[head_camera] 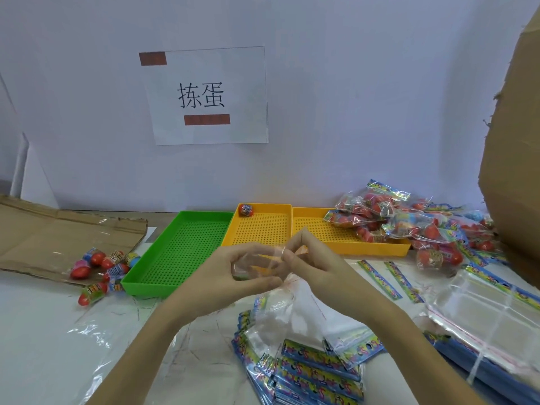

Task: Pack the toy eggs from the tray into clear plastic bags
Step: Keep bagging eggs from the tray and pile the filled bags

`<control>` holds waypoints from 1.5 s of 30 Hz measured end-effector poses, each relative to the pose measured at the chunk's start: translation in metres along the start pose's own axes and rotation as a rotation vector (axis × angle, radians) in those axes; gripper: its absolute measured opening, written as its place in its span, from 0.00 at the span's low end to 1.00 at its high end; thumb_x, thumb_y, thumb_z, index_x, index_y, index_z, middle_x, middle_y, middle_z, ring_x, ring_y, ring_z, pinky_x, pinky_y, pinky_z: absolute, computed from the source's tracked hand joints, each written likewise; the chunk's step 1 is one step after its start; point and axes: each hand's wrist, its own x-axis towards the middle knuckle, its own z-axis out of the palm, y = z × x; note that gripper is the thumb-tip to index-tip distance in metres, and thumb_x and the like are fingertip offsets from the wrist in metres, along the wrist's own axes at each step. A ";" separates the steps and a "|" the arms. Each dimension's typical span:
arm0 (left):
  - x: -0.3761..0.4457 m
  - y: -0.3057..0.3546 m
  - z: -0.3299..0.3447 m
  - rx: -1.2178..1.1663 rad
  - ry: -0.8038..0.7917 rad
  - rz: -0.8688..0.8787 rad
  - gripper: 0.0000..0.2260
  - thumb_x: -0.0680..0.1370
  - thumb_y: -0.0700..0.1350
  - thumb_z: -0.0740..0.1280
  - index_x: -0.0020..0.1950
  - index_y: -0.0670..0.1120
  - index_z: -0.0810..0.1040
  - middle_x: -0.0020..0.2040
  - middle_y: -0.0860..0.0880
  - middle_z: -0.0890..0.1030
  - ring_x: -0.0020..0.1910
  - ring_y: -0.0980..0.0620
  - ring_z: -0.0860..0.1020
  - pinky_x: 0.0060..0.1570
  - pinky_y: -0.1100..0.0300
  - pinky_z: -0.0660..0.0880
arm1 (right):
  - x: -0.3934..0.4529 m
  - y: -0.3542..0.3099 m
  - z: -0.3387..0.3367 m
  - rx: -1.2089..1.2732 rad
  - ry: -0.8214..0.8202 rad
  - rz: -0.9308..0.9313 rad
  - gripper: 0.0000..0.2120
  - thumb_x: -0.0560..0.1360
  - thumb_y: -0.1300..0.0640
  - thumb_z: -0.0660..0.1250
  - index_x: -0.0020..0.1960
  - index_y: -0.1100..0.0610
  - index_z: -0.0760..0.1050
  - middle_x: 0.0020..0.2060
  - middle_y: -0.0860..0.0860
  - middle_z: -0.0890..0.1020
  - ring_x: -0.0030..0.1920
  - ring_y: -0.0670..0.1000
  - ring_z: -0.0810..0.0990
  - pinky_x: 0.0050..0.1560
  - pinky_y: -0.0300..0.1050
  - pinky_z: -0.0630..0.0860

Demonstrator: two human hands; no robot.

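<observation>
Both my hands meet above the table in front of the trays. My left hand [242,270] and my right hand [306,258] pinch the top of one clear plastic bag [280,305], which hangs down between them over a pile of bags. A single toy egg [245,209] lies in the back left corner of the middle yellow tray [263,229]. The green tray [181,252] on the left holds nothing. Several loose toy eggs [102,267] lie on the table left of the green tray.
A second yellow tray [321,229] on the right is partly covered by a heap of packed bags [409,223]. Flat unfilled bags with colourful headers [315,363] lie in front of me. Flattened cardboard [52,232] lies at left, a cardboard box [514,141] at right.
</observation>
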 end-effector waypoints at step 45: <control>0.003 -0.039 -0.041 -0.530 0.532 -0.247 0.09 0.77 0.40 0.76 0.56 0.37 0.85 0.48 0.42 0.89 0.47 0.45 0.89 0.42 0.57 0.85 | 0.245 0.087 0.047 -0.722 0.271 0.067 0.09 0.80 0.57 0.69 0.58 0.59 0.80 0.55 0.57 0.83 0.56 0.58 0.79 0.52 0.46 0.72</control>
